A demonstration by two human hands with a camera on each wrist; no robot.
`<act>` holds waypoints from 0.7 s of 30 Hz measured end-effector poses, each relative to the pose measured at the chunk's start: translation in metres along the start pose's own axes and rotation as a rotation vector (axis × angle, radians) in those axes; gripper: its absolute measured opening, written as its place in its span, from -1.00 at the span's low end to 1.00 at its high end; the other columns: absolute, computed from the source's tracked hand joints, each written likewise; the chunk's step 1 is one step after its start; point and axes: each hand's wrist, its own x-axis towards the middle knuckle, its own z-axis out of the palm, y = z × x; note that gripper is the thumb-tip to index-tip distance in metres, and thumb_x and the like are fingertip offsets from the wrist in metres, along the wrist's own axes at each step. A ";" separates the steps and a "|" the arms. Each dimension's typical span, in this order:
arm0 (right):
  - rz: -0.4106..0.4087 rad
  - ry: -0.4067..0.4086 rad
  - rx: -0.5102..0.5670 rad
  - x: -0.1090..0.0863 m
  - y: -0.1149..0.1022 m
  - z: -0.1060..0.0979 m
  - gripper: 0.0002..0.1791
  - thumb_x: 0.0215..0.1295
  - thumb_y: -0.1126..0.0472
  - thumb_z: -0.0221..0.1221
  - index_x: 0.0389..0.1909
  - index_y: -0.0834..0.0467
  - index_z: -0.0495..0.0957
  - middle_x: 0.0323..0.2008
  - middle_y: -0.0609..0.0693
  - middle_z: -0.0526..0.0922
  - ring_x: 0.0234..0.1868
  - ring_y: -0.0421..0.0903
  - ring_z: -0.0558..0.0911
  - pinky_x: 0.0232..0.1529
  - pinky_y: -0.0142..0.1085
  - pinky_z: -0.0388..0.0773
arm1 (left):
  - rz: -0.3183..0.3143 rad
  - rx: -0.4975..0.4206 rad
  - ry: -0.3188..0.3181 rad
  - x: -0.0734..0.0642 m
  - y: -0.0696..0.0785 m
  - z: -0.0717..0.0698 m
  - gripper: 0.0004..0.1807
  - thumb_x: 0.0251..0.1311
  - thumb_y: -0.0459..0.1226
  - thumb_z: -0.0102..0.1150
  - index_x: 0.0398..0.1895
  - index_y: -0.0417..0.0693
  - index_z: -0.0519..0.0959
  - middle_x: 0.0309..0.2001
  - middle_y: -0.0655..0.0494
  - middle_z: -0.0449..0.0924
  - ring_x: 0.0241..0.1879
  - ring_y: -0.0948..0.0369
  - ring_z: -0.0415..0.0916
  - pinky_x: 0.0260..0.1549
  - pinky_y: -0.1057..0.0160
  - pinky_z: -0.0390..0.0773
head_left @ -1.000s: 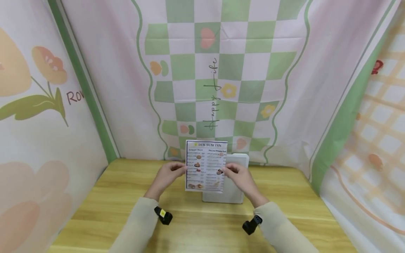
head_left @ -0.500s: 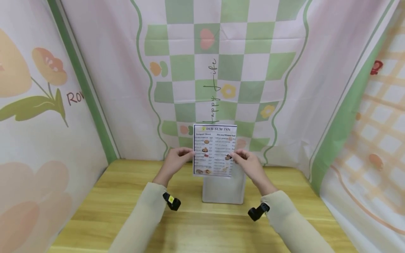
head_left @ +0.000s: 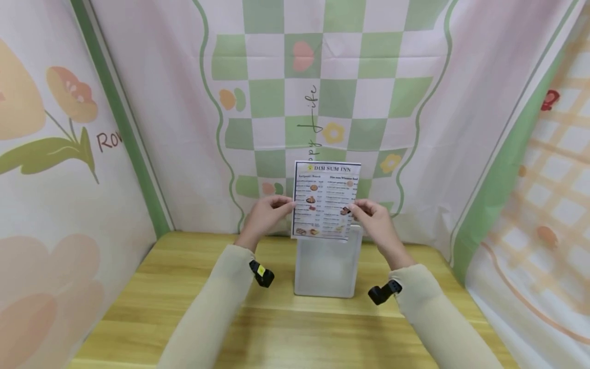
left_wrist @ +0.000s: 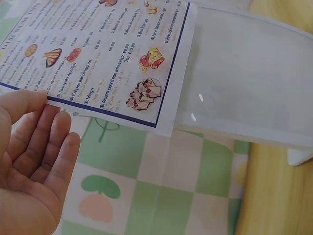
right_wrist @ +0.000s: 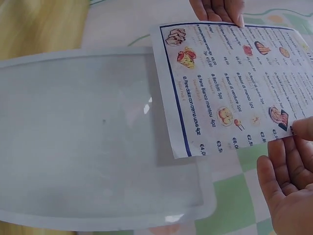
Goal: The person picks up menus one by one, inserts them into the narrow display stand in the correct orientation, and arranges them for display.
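A printed paper menu headed "DIM SUM INN" (head_left: 326, 201) is held upright in the air by both hands. My left hand (head_left: 267, 215) pinches its left edge between thumb and fingers, seen close in the left wrist view. On the right edge, my right hand (head_left: 375, 220) pinches it the same way, the thumb on the printed side in the right wrist view. Below and partly behind the menu a pale, clear-faced upright display stand (head_left: 325, 271) rests on the table. The menu's lower edge overlaps the top part of the stand; its upper left corner is hidden.
The stand is on a wood-grain table (head_left: 193, 277). A green-and-white checked curtain (head_left: 304, 92) hangs just behind the table's far edge, with printed cloth at both sides. A small black camera is strapped at each wrist.
Both hands have lifted the menu upward and somewhat to the right, from in front of the stand to its upper end. The stand has stayed where it was.
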 end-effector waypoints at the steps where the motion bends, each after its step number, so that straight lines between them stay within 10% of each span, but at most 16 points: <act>1: -0.001 0.005 -0.002 0.001 -0.002 -0.002 -0.46 0.49 -0.11 0.10 0.18 0.27 0.52 0.05 0.19 0.60 0.04 0.06 0.56 0.16 -0.09 0.49 | 0.009 -0.014 -0.006 0.002 0.003 0.000 -0.72 0.29 0.06 0.29 -0.10 0.15 0.71 -0.12 0.24 0.67 -0.06 0.19 0.57 0.01 0.06 0.52; 21: -0.071 0.103 0.029 0.022 -0.021 -0.030 -0.49 0.50 -0.06 0.11 0.16 0.30 0.52 0.01 0.07 0.58 -0.04 -0.14 0.54 -0.03 -0.44 0.51 | 0.072 -0.049 0.029 0.028 0.040 0.013 -0.77 0.29 -0.05 0.33 -0.12 0.05 0.73 -0.17 0.23 0.70 -0.13 0.23 0.60 -0.06 0.16 0.56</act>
